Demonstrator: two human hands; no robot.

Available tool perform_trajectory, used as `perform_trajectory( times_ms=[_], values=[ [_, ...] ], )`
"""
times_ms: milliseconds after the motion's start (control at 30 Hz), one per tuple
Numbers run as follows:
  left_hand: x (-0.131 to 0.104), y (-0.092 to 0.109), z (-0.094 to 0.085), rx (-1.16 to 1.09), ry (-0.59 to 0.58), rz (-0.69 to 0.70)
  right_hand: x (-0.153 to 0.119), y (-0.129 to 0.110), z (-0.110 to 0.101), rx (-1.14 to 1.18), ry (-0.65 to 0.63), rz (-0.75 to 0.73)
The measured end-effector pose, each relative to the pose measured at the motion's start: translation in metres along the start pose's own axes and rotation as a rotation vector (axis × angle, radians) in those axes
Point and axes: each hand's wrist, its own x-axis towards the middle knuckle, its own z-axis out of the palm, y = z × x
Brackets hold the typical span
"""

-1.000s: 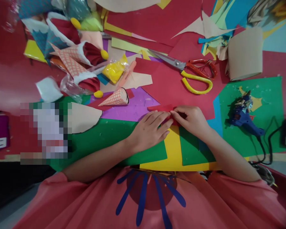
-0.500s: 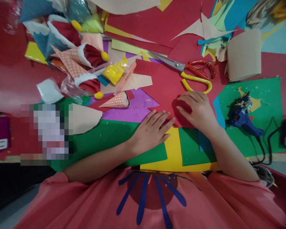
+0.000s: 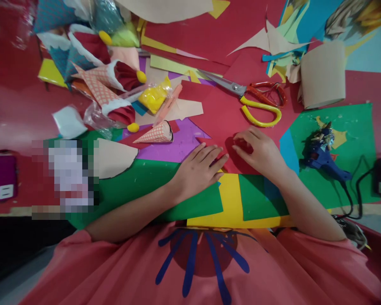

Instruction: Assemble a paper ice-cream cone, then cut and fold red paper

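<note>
The red paper (image 3: 224,123) lies flat in the middle of the table, under and between the hands, its near edge overlapping a yellow sheet (image 3: 233,197). The left hand (image 3: 197,169) is palm down with fingers spread over the near left part, pressing rather than gripping. The right hand (image 3: 258,152) sits to the right, loosely curled, thumb and forefinger apart, with nothing visible between them. Where one red layer ends and another begins is hard to tell.

The paper should be light and thin, stiff enough to stay flat yet easily bent, and likely to crease or tear if pinched hard. It may slide on the smooth sheets below, so a flat palm would steady it, and a thumb and finger at the near edge would lift it best. The scissors (image 3: 236,87) rest on its far part and would probably weigh that side down.

One second ago both hands met over the red paper, fingertips together; now they are apart. Compared with half a second ago, the left hand lies slightly farther left, and a small blue bit (image 3: 219,183) shows by its fingers. The right hand keeps its loose curl. The cone (image 3: 154,133) on the far left and the glue gun (image 3: 324,159) on the right have stayed in place, apart from a slight shift of view.
</note>
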Motion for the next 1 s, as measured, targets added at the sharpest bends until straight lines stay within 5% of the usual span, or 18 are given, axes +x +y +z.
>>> perform_trajectory(
  times_ms=[367, 1000],
  values=[
    [0.000, 0.001, 0.006, 0.055, -0.078, 0.002, -0.019, 0.007, 0.003, -0.143, 0.066, -0.292],
    [-0.004, 0.007, 0.000, 0.018, -0.124, -0.112, -0.018, 0.003, 0.007, -0.158, -0.005, -0.248]
  ],
)
